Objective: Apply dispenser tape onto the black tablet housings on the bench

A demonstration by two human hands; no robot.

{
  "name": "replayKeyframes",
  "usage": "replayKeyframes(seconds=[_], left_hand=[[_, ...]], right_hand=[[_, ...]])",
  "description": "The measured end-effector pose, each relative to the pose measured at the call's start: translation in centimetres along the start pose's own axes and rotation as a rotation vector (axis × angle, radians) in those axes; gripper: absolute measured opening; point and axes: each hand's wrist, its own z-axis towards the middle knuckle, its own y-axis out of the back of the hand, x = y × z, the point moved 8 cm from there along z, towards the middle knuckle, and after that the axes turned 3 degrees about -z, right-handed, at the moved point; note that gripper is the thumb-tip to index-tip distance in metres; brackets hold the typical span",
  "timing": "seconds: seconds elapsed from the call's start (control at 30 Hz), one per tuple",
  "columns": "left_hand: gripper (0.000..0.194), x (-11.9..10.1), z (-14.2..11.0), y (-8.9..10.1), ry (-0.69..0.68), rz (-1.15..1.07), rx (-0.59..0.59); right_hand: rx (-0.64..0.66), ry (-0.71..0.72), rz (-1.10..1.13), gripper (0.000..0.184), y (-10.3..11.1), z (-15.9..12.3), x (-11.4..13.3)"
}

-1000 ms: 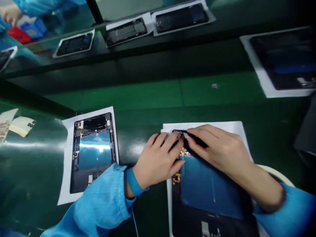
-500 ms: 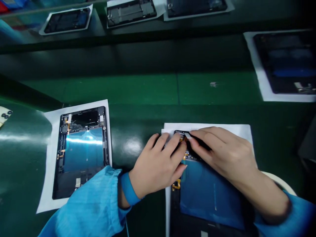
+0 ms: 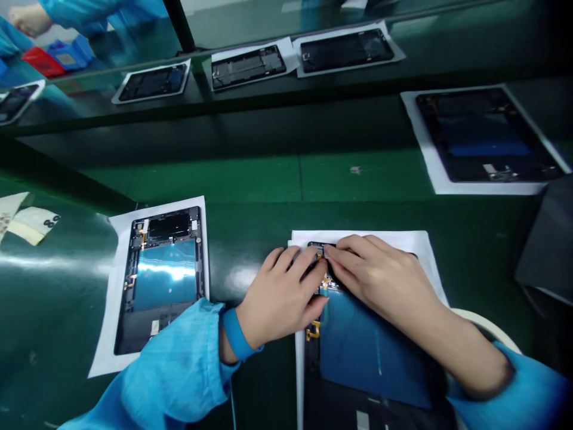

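Note:
An opened tablet (image 3: 371, 352) with a blue inner panel lies on a white sheet (image 3: 416, 245) in front of me. My left hand (image 3: 280, 298) rests on the tablet's top left corner, fingers stretched flat and close together beside small gold connectors. My right hand (image 3: 378, 278) lies over the top edge, fingers pressed together at a small pale part near the corner; what they pinch is too small to name. Both fingertips meet at the same spot. A blue band circles my left wrist.
A second opened tablet (image 3: 163, 275) on a white sheet lies to the left. Another tablet (image 3: 483, 134) sits at the far right, and several more (image 3: 248, 63) line the raised back shelf. Paper slips (image 3: 29, 224) lie far left. A dark object (image 3: 544, 245) stands at the right.
Both hands stay at the tablet's top left corner, with the right fingertips shifted slightly left. The camera view has moved, showing more of the back shelf.

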Motion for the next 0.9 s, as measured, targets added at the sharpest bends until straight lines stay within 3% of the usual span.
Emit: replayKeyframes(seconds=[0.2,0.3,0.4,0.5,0.6,0.8,0.9], left_hand=[[0.045,0.1,-0.3,-0.1,-0.005,-0.032,0.001],[0.050,0.8,-0.4,0.1,0.024,-0.141,-0.009],[0.057,3.4,0.3,0.9,0.247,-0.304,-0.080],[0.037,6.1,1.5,1.4,0.463,-0.367,-0.136],[0.003,7.0,3.3,1.8,0.493,-0.412,-0.121],[0.018,4.9,3.8,3.9,0.561,-0.625,-0.231],[0.037,2.1,2.9,2.6,0.607,-0.829,-0.248]], right_hand=[[0.226,-0.042,0.007,0.023,-0.9,0.5,0.8],[0.187,-0.020,0.031,0.024,-0.2,0.4,1.5],[0.142,0.040,0.079,0.025,0.9,-1.2,2.3],[0.075,0.063,0.148,0.029,2.3,-4.5,2.6],[-0.022,0.015,0.179,0.028,3.5,-8.1,1.9],[-0.193,-0.075,0.310,0.027,4.4,-10.7,0.4],[-0.210,-0.091,0.384,0.031,4.4,-10.9,0.1]])
